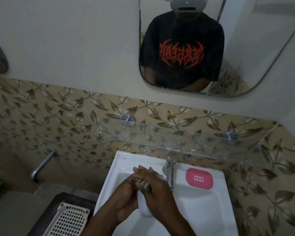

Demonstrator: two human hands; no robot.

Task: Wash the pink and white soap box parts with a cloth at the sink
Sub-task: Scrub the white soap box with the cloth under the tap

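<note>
White soap box part [144, 206] is lying lengthwise between both hands over the sink [203, 205]; left hand [126, 200] is gripping it, right hand [157, 189] is pressing the striped cloth [144, 183] on its far end. Pink part [199, 178] is sitting on the rim, nearer the right hand.

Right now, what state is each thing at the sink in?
White soap box part: held over the basin between both hands.
Cloth: pressed on the white part under the right hand.
Left hand: gripping the white part.
Pink soap box part: lying flat on the sink rim, right of the tap, untouched.
Tap: no water visible.
Basket: left of the sink, looks empty.
</note>
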